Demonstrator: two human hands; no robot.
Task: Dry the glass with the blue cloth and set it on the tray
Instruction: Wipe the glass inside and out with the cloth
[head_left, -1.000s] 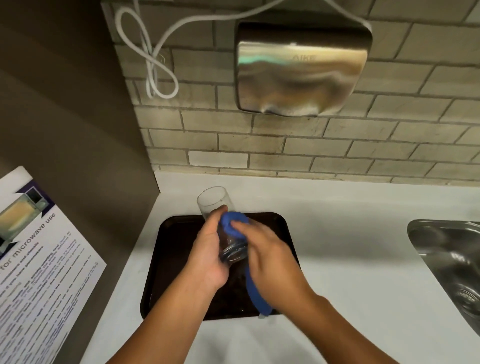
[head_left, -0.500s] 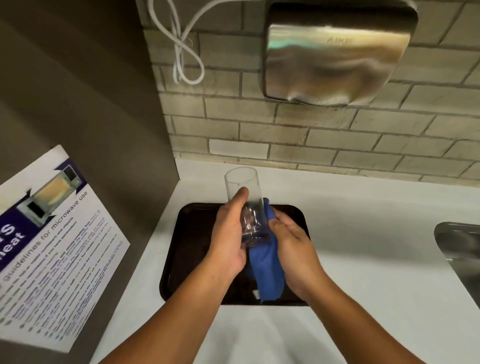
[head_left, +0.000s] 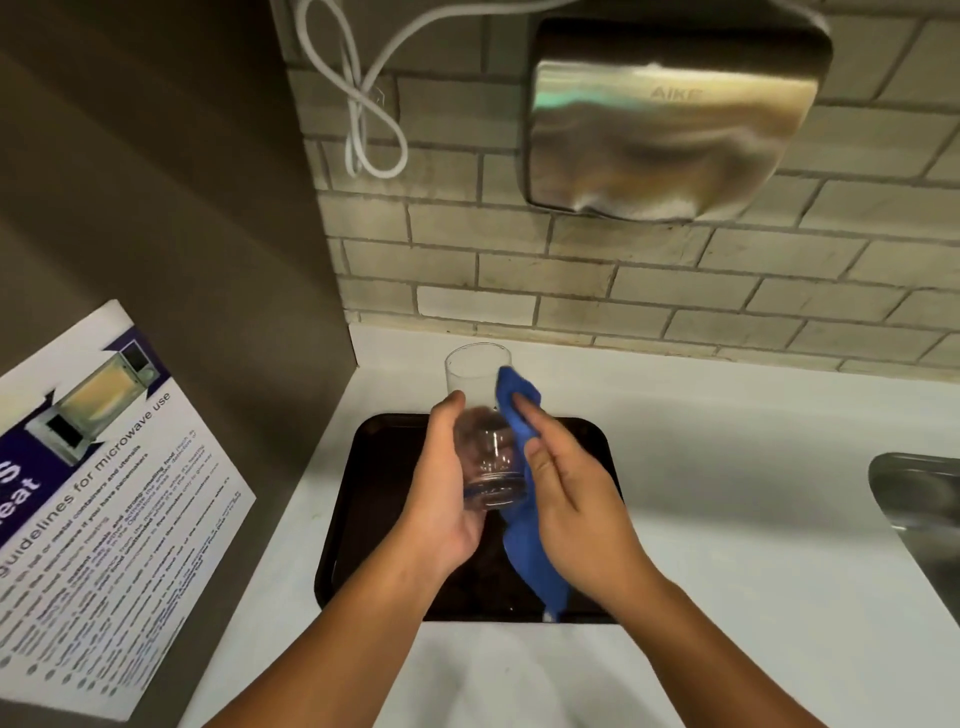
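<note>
Glass (head_left: 480, 415) held above the tray (head_left: 374, 519), toward its far edge, open mouth pointing away from us. Our left hand (head_left: 441, 499) wraps its lower body; our right hand (head_left: 566, 499) presses the blue cloth (head_left: 519, 415) flat against its right side. Best to turn the glass under steady, light cloth pressure. Smooth clear cylinder, thick base; soft cloth; dark, rounded-corner tray.

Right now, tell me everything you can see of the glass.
The glass is a clear, straight-sided tumbler, empty, held above the dark tray, tilted with its open rim away from the camera and its thick base nearest. The left hand grips its lower half; the right hand presses the blue cloth against its right side.
</note>
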